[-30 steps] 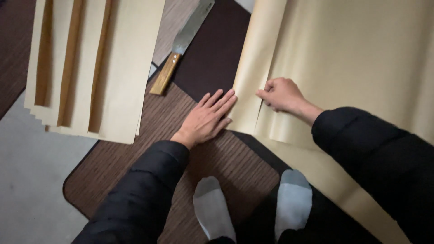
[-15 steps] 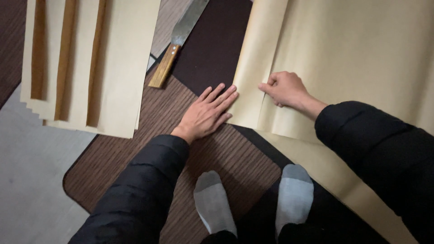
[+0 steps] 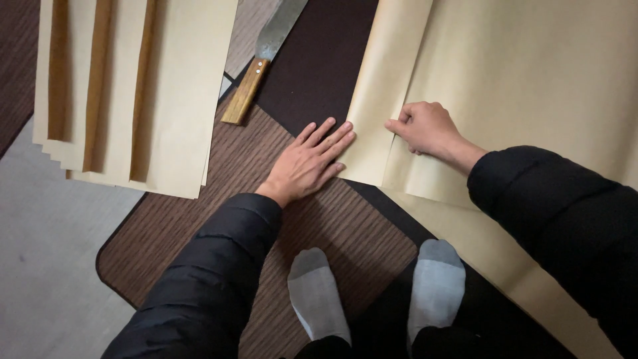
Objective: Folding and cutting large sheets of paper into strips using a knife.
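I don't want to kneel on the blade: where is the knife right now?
In the head view the knife lies at top centre on the floor, between the stack of folded paper and the large paper sheet, just beyond the left hand.

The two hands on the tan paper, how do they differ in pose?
The left hand lies flat, fingers spread, pressing the folded edge of the tan paper against the mat; the right hand is curled, pinching the paper's crease. The left hand sits partly on the brown mat; the right hand rests wholly on paper. Both are bare, in black sleeves.

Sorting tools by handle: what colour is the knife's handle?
Light brown wood, on the knife handle lying left of the left hand, clearest in the head view.
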